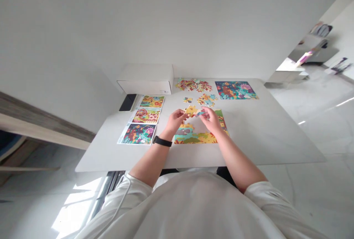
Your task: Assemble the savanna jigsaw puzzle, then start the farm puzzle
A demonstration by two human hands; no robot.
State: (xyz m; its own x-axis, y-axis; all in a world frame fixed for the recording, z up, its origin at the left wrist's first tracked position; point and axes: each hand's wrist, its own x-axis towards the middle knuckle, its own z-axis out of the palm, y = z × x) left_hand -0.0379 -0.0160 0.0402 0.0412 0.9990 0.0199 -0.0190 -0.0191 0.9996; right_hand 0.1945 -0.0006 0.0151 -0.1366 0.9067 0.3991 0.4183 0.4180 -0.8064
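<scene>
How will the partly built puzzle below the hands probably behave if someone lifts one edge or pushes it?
Lifted, the partly built puzzle may sag or separate, as it has an open gap and the loose pieces show tabs. Pushed, it would likely slide rather than tip, since it lies flat on the table.

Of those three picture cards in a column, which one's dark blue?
The front card, lowest in view: its background is dark blue, while the middle card and back card look lighter.

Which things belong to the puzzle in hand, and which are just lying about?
In use:
puzzle pieces in left hand and right hand
partly built puzzle
likely nearby loose pieces, top picture card

Lying about, apparently:
white box
phone
rightmost picture
</scene>
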